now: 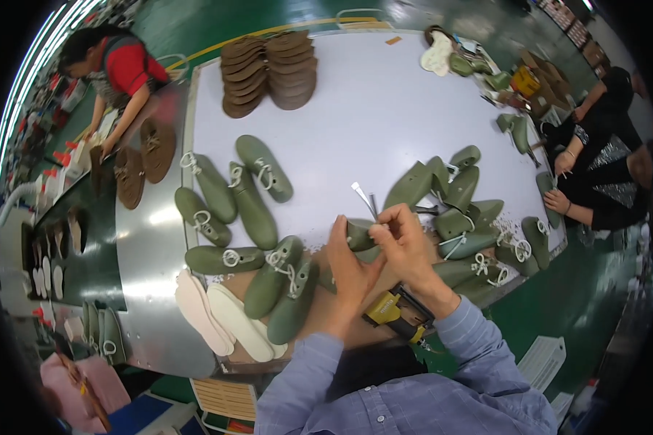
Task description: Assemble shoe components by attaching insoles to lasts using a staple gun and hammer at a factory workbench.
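Note:
My left hand (350, 274) is closed around a green shoe last (358, 235), holding it over the near side of the table. My right hand (408, 248) meets it at the last, its fingers pinched on a thin metal tool (364, 197) with a flat silver tip that points up and away. The tool's lower end is hidden by my fingers. Just below my right wrist lies a yellow and black pneumatic staple gun (393, 313). Left of my hands are several green lasts (255, 210) with white cord loops, and beside them pale insoles (232, 319).
More green lasts (461, 210) are heaped to my right. Stacked brown soles (268, 72) stand at the far side of the white table (355, 109). On the left a co-worker (127, 72) handles brown shoes by a metal-edged bench (152, 254); another person (602, 167) reaches in from the right.

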`<act>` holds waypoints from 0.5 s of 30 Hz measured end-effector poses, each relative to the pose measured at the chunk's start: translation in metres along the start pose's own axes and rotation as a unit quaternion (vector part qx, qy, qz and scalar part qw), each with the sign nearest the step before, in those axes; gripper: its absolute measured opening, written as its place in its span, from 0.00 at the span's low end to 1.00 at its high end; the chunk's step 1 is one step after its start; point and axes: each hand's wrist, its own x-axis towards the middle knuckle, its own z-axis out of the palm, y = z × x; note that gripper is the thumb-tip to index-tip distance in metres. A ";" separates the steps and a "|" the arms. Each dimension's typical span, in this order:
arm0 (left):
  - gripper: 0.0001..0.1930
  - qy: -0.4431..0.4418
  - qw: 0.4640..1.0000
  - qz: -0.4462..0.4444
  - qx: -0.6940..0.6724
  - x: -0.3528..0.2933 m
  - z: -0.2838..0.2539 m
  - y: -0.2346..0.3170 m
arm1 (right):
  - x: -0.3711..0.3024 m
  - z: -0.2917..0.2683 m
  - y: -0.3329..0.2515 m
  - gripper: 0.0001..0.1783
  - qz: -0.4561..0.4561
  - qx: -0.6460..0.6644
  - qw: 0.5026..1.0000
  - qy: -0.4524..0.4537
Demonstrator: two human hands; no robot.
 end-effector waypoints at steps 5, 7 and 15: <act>0.42 -0.106 0.989 0.100 -0.009 0.009 0.008 -0.017 | -0.015 -0.007 -0.065 0.09 0.015 0.122 0.992 0.009; 0.43 -0.109 0.991 0.041 -0.069 0.002 0.010 -0.004 | -0.013 -0.016 -0.072 0.08 0.032 0.169 0.985 0.032; 0.38 -0.117 0.981 0.133 0.079 0.015 -0.024 0.056 | -0.019 -0.008 -0.111 0.12 -0.072 0.177 0.981 0.029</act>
